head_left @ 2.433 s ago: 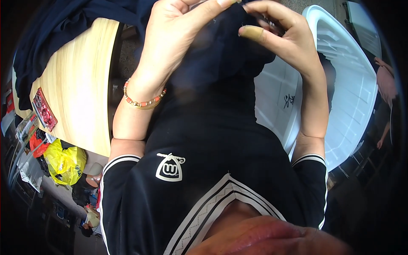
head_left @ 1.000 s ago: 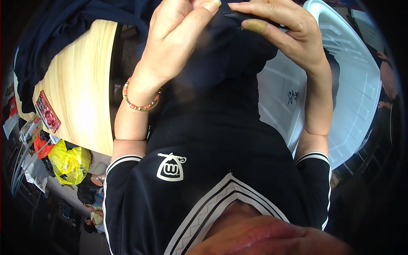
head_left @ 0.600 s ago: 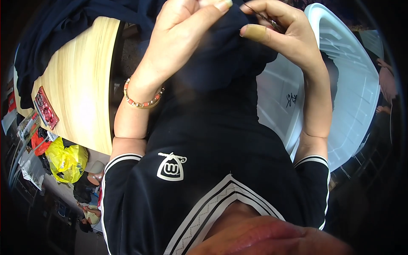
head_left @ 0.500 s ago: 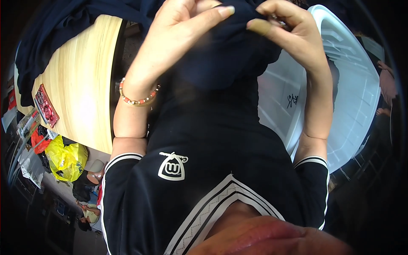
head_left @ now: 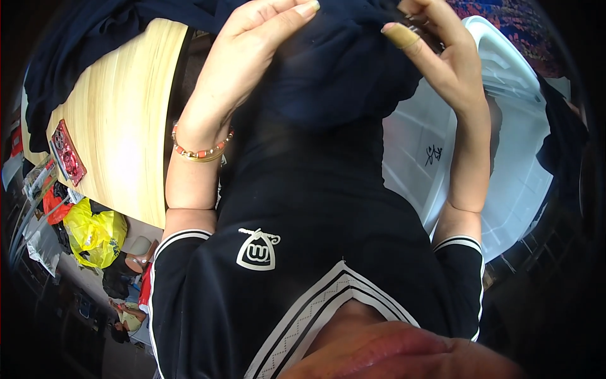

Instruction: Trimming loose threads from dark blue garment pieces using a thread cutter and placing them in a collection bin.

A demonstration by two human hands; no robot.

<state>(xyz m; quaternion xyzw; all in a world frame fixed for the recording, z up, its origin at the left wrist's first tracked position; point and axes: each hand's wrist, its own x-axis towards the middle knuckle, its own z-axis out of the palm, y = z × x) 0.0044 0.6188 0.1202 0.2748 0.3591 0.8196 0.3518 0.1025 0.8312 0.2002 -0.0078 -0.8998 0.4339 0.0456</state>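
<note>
Dark navy cloth (head_left: 341,76) lies bunched before me and runs up to the top edge of the picture. My left hand (head_left: 259,38) is closed over the cloth's upper left part, thumb laid along the forefinger; the fingertips are partly cut off by the frame. On the other side, my right hand (head_left: 445,54) has its fingers curled, with tan tape (head_left: 401,36) around the thumb. Something small and shiny shows between its fingers, too little visible to name.
To the left is a light wood tabletop (head_left: 120,126) with a red patterned phone-like object (head_left: 68,151) near its edge. More navy cloth drapes over its far side. A yellow plastic bag (head_left: 95,234) sits below. White plastic bins (head_left: 514,170) stand at the right.
My hands have drawn farther apart, the left moving left and slightly up. At the far right, a dark shape now overlaps the bin, and patterned fabric shows behind it.
</note>
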